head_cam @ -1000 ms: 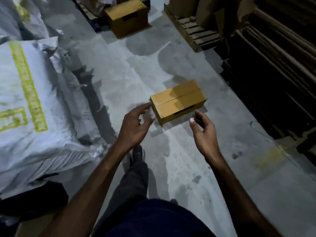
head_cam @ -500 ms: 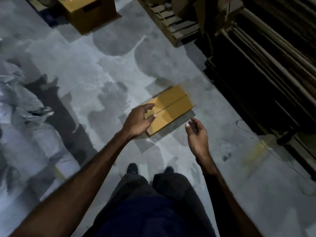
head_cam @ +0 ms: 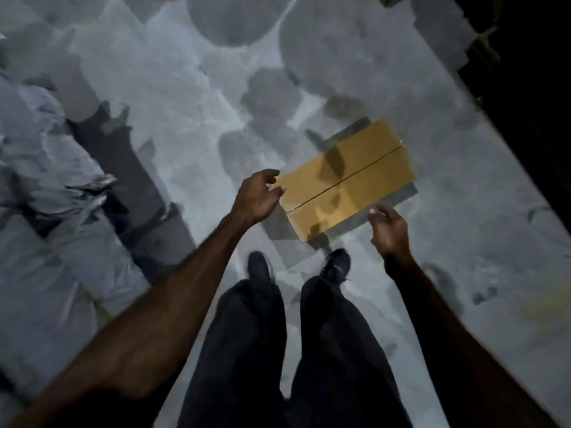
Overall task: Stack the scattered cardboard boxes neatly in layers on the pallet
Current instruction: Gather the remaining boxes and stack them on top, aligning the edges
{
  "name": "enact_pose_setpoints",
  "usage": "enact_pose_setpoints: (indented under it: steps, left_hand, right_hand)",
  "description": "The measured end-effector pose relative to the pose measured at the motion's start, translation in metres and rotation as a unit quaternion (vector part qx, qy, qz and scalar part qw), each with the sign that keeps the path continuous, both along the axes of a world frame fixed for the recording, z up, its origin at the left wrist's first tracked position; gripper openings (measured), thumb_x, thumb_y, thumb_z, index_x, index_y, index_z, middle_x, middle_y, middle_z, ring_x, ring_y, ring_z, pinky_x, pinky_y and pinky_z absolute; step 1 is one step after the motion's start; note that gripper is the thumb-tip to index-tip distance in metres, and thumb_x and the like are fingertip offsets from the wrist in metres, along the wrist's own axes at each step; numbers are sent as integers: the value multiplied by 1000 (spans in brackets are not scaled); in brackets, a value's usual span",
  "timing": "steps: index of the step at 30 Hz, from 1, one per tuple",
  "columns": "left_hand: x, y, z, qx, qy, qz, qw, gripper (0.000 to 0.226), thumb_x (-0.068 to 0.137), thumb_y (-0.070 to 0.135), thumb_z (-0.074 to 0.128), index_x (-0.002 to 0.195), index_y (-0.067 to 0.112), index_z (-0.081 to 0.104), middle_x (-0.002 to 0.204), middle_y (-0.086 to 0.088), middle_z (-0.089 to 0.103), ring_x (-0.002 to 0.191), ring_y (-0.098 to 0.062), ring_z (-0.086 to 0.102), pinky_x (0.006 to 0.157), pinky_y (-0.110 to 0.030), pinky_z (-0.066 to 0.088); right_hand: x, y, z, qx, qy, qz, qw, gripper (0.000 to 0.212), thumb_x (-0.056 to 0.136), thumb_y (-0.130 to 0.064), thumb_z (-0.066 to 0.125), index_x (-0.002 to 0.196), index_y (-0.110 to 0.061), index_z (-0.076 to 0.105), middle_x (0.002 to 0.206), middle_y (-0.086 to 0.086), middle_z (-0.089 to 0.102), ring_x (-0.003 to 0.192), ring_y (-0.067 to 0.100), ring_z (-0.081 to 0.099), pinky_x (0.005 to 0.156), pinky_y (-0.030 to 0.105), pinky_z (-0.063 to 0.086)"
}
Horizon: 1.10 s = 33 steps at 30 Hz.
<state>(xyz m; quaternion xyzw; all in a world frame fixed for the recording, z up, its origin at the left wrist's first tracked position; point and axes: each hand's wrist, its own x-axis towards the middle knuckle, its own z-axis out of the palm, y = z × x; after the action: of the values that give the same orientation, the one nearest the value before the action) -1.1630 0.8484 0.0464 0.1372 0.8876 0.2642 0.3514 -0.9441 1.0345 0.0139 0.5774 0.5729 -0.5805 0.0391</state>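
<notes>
Head view: flat tan cardboard box (head_cam: 346, 179) lay on grey concrete floor (head_cam: 173, 88), just ahead of feet, long axis running near-left to far-right. Left hand (head_cam: 258, 197) at near-left end, fingers loose, contact unclear; right hand (head_cam: 389, 228) beside near long edge, empty.

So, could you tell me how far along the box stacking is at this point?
Nothing looks stacked: no pallet shows in this view. In hand: one cardboard box lies flat on the concrete floor; the left hand reaches its near corner, the right hand is by its near edge, neither gripping. Left: lifting it, carrying it to the pallet.
</notes>
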Motion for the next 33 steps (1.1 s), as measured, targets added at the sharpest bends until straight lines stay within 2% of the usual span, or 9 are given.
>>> enact_pose_setpoints:
  steps: [5,8,13,15,18,21,25,29,33]
  left_hand:
    - [-52,34,-129,-63,-25,-38,997,57,99,38,72,148,13,59,140,-11,67,128,-29,63,109,-36,49]
    - [-79,46,-213,-103,-32,-97,989,62,100,40,70,151,10,54,147,-14,61,134,-33,59,112,-38,45]
    - [-105,50,-348,-132,-29,-147,980,68,101,45,66,152,4,51,155,-17,54,138,-37,55,115,-39,43]
    - [-108,46,-390,-135,-50,-154,978,71,95,58,66,143,5,59,147,-19,60,133,-39,57,107,-40,47]
    - [-104,32,-428,-127,-66,-129,981,87,85,74,63,140,6,58,141,-18,62,124,-38,61,104,-48,52]
    - [-94,25,-425,-107,-49,-82,990,89,82,79,61,137,8,61,132,-13,67,115,-34,64,98,-47,56]
    - [-73,32,-355,-57,-11,-34,998,74,88,68,64,132,9,68,128,-10,71,113,-31,67,96,-41,55]
    - [-38,55,-244,23,-10,18,1000,51,98,44,69,137,11,68,126,7,66,115,-19,64,96,-27,47]
    - [11,73,-138,56,-5,110,992,31,96,42,69,112,17,78,101,12,74,94,-16,69,79,-24,46]
  right_hand:
    - [-22,28,-129,-6,-61,-10,998,72,82,-60,60,138,-16,61,122,14,70,110,32,67,97,51,56]
    - [-26,25,-213,-49,-83,-64,993,57,94,-46,67,140,-13,58,98,6,65,85,21,61,84,42,53]
    - [-30,-9,-354,-142,-76,-178,971,45,104,-35,63,142,-15,48,119,13,64,98,23,59,100,48,51]
    - [-36,-32,-401,-158,-78,-197,964,69,96,-57,62,148,-14,46,134,9,60,111,27,60,100,55,53]
    - [-46,-62,-449,-185,-47,-250,949,102,64,-85,62,146,-24,53,139,5,62,123,31,59,103,62,51]
    - [-53,-81,-424,-188,-27,-246,951,99,70,-89,60,149,-31,50,150,0,57,136,27,54,115,58,42]
    - [-36,-77,-352,-144,1,-273,951,100,75,-77,69,160,-33,37,154,0,53,137,28,53,112,54,46]
    - [-16,-48,-253,-93,32,-335,937,52,99,-40,70,147,-22,59,132,-5,68,122,20,63,106,40,51]
    - [9,-29,-148,-97,39,-386,917,44,91,-37,79,129,-16,73,121,-1,76,117,23,68,107,46,53]
